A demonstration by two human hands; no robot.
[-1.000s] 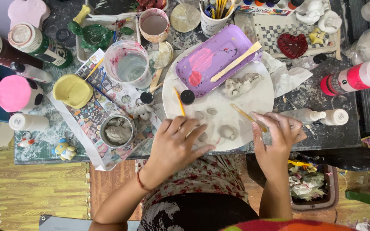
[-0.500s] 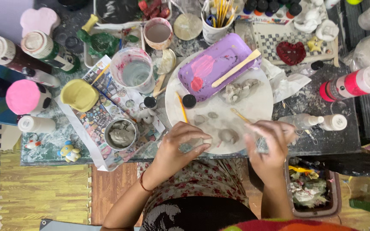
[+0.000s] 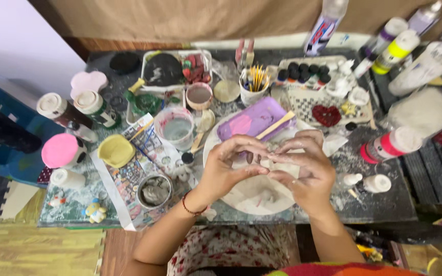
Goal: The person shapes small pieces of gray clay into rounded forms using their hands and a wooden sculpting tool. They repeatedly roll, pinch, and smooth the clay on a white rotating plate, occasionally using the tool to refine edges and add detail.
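1. Cluttered from edge to edge, the dark table stands against a brown cloth backdrop, with foam mats on the floor at the near left.
2. Nearest the camera, the person's forearms rise from a flowered lap and meet over the white plate, which catches crumbs under the work.
3. The left hand and the right hand face each other, fingertips touching; each grip is pinched on a small lump of pale clay held between them above the plate, seemingly to shape it from both sides. How much clay they hold cannot be told.
4. Just left of the hands sit a small metal cup of grey paste and a yellow bowl on printed paper that shields the table.
5. Just beyond the hands, a purple tray lies tilted on the plate's far rim with a wooden stick across it, within easy reach.
6. Farther off stand a clear tub of water, a cup of brushes and, at the right, squeeze bottles.
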